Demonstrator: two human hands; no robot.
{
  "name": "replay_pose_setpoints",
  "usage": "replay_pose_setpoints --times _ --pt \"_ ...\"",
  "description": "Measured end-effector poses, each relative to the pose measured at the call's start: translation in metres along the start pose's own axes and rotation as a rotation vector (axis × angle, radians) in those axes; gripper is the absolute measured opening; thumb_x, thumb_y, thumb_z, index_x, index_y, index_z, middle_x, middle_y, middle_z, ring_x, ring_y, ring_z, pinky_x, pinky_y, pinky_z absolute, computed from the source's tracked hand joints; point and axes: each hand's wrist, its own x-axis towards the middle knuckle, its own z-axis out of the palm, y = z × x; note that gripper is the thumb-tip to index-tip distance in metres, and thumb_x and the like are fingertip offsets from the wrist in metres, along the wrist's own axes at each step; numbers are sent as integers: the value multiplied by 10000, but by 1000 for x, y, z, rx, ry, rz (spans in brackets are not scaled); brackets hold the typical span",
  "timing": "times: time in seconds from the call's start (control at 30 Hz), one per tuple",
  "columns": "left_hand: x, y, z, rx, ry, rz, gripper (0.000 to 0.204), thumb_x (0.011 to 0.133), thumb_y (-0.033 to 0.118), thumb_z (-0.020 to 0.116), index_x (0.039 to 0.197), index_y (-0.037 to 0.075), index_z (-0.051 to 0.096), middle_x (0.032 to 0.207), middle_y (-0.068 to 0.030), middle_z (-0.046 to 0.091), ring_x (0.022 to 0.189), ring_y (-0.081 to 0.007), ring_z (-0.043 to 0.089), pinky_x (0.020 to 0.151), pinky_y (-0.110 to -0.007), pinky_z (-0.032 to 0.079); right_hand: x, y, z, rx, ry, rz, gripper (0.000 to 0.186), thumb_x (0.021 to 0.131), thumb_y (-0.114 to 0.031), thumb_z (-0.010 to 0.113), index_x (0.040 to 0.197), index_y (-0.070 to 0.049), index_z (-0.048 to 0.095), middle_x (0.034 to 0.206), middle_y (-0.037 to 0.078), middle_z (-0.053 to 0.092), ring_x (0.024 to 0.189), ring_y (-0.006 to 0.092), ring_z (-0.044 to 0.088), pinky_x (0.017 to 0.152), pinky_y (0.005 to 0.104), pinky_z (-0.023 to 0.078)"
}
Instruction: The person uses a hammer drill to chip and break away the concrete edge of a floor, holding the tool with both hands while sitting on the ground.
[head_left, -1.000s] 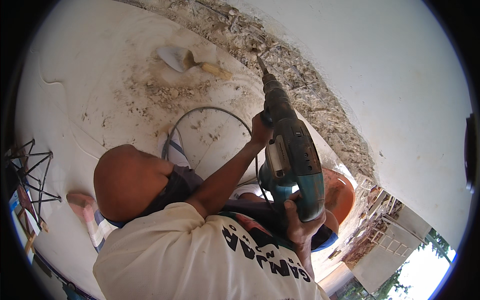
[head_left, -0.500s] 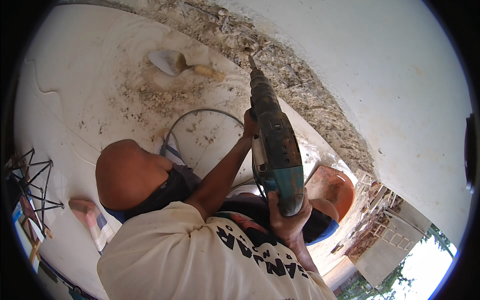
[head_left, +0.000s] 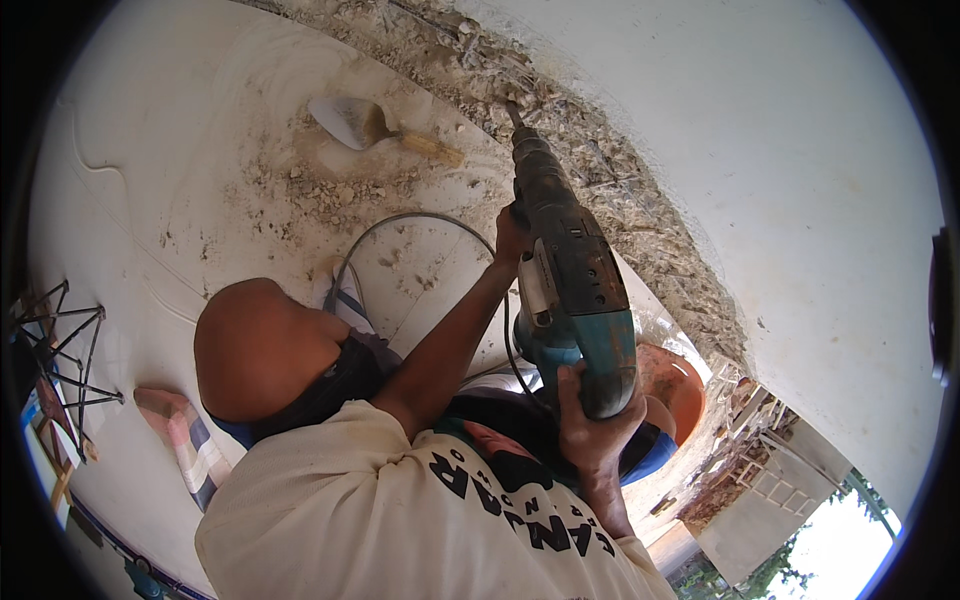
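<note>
Left hand's (head_left: 512, 238) fingers wrap the drill (head_left: 582, 265) up front, the right hand's (head_left: 592, 428) clasp its rear! The bit's (head_left: 514, 116) right at the rough strip (head_left: 650, 215) along the floor's (head_left: 120, 265) edge, trowel (head_left: 352, 122) lying near.

Floor (head_left: 130, 300), pale, dusty | trowel (head_left: 352, 122), wooden-handled, near edge bordering chipped masonry (head_left: 640, 200) | rubble (head_left: 335, 190), loose, beside trowel | orange basin (head_left: 685, 390), near same edge | black rod frame (head_left: 48, 352), well away from that edge
</note>
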Motion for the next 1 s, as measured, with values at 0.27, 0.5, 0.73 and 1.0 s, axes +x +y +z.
replay_pose_setpoints --times 0.27,0.5,0.73,1.0 --pt "-7 92 -3 241 -70 -98 280 753 305 800 845 54 718 844 -184 731 843 -395 711 742 -472 568 13 13 -35 221 120 122 205 787 29 722 978 4 650 830 57 678 716 114 638 672 251 512" --pt "-32 98 -1 176 -82 -99 281 738 263 819 860 41 697 836 -208 716 850 -421 697 744 -483 559 -11 7 -49 314 100 63 320 738 12 775 1030 14 643 843 53 660 772 127 614 755 252 480" --pt "-41 93 0 161 -124 -104 312 741 274 819 892 33 693 876 -214 721 870 -419 699 763 -483 562 -20 4 -48 316 134 93 304 758 17 748 1033 18 617 841 63 651 753 128 618 712 253 491" --pt "-27 97 0 188 -105 -153 323 751 335 812 872 52 717 871 -201 730 867 -408 706 769 -474 571 1 -6 -41 232 115 113 207 798 35 696 979 8 598 754 67 656 650 117 620 627 252 493"
